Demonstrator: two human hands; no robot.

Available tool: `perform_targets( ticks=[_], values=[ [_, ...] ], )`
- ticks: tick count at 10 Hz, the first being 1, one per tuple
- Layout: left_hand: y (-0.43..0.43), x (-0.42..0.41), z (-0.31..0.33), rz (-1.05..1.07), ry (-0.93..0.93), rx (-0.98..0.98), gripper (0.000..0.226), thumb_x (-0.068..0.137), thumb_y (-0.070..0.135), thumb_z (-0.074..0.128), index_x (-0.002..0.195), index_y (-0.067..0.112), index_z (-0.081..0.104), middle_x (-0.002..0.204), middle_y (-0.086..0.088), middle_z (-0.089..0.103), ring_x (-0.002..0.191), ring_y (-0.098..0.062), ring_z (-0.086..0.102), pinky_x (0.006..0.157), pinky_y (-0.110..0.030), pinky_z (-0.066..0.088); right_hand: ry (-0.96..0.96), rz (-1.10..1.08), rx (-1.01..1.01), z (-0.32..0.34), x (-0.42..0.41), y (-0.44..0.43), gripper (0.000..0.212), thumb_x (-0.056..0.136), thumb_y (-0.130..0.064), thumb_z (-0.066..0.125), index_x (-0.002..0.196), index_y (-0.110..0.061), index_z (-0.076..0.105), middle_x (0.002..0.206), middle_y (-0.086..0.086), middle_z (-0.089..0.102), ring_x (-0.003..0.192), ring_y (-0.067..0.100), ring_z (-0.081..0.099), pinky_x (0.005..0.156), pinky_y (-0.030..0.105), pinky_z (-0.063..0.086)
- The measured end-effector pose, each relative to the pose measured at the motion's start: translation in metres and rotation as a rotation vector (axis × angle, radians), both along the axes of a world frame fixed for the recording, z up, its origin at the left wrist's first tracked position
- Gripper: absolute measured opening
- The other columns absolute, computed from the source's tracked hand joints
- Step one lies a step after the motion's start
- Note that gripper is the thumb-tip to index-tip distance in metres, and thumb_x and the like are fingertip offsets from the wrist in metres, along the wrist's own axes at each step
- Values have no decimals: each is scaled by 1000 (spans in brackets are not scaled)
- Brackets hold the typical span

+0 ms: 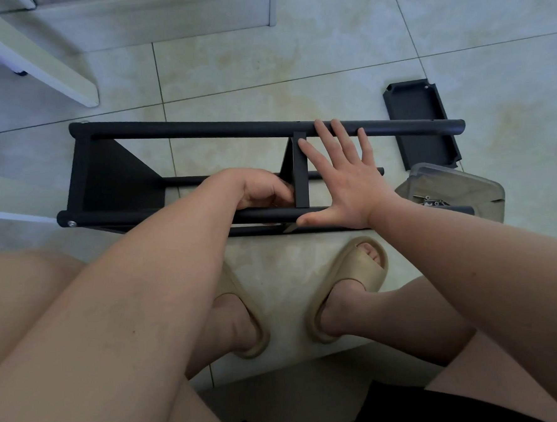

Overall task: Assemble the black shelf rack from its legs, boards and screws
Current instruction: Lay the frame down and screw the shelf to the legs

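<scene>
Rack (200, 129) part-built, lying on its side on the tiled floor (261, 65), directly in front of the seated person's feet, long axis running left to right. Far leg uppermost in view, near leg (140, 216) closest to the feet, further legs visible between and below. End board (115, 178) fitted at the left end; a silver screw head (72, 223) shows at the left tip of the near leg. Middle board (301, 173) stands crosswise between far and near legs. Left hand (262, 187): grip narrow, fingers curled, knuckles up, fingertips against the left face of the middle board just above the near leg; cannot tell whether anything is pinched inside. Right hand (347, 180): grip wide, fingers straight and spread, laid over the right side of the middle board, thumb lying along the near leg, fingertips reaching the far leg. Loose board (418, 120) flat on the floor past the rack's right end, apart from it. Clear plastic container (455, 183) near the right wrist, with small screws (431, 200) inside. Beige slippers (356, 281) on both feet. White furniture (33, 62) at upper left.
</scene>
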State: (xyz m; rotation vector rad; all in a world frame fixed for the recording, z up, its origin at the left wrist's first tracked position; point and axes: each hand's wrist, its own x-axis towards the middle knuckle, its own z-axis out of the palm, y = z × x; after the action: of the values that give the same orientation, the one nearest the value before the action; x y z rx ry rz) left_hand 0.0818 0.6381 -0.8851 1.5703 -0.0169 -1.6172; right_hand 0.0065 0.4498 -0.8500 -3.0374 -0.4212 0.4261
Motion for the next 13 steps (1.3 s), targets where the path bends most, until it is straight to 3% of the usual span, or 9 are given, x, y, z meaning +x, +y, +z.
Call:
perform_targets(
  ticks=[1,3,6,7,8,9,10,11,13],
  values=[
    [1,1,-3,28,16,-22,21,93,5,51,104,9,68,108,-15,61,98,-27,57,98,-44,46,0,1,2,0,0,0,130,61,-102,27,163,-26,-3,169,8,-18,154,31,-21,121,60,-12],
    [-1,2,-4,-48,-12,50,12,91,13,56,95,13,68,74,-2,64,67,-17,59,61,-26,51,-4,0,16,-1,0,-1,130,61,-102,28,163,-26,-2,169,8,-17,154,31,-21,121,60,-12],
    [-1,-1,-1,121,-74,5,23,86,0,56,82,17,72,87,-1,73,90,-20,68,92,-32,51,-17,13,41,-7,2,-4,129,62,-101,29,163,-27,-1,169,8,-17,154,31,-21,121,60,-13],
    [1,0,9,44,-317,176,20,82,16,59,83,24,77,97,5,76,98,-19,70,94,-35,51,1,19,29,-7,4,-5,129,62,-102,26,162,-27,-5,168,7,-20,153,30,-24,121,60,-14],
    [13,0,28,-366,-629,451,31,86,45,59,101,22,72,112,-2,68,106,-27,62,102,-45,46,36,5,38,-2,7,-5,129,60,-103,27,162,-30,-8,167,5,-23,152,27,-27,120,59,-16],
    [31,-3,53,-508,-633,568,48,93,65,47,94,24,73,106,1,64,106,-26,58,101,-44,41,82,-30,101,8,3,-2,126,63,-98,39,161,-33,-4,167,1,-23,152,24,-27,121,58,-15],
    [46,-8,79,-502,-531,555,57,89,73,48,96,24,76,102,2,69,103,-24,63,96,-40,45,165,-125,200,16,-9,2,112,72,-88,50,161,-37,4,170,-4,-11,155,20,-16,124,55,-8],
    [48,-23,89,-564,-575,552,47,84,64,65,100,20,72,104,1,73,100,-21,67,94,-38,50,264,-180,198,22,-25,7,102,85,-69,61,161,-38,0,165,2,27,152,28,22,124,53,12],
    [23,-56,84,-475,-866,743,22,96,27,61,117,20,57,112,-3,60,104,-28,56,101,-47,40,171,-251,-110,26,-42,7,27,100,-21,51,126,-26,52,120,2,66,107,27,61,85,41,42]
  ],
)
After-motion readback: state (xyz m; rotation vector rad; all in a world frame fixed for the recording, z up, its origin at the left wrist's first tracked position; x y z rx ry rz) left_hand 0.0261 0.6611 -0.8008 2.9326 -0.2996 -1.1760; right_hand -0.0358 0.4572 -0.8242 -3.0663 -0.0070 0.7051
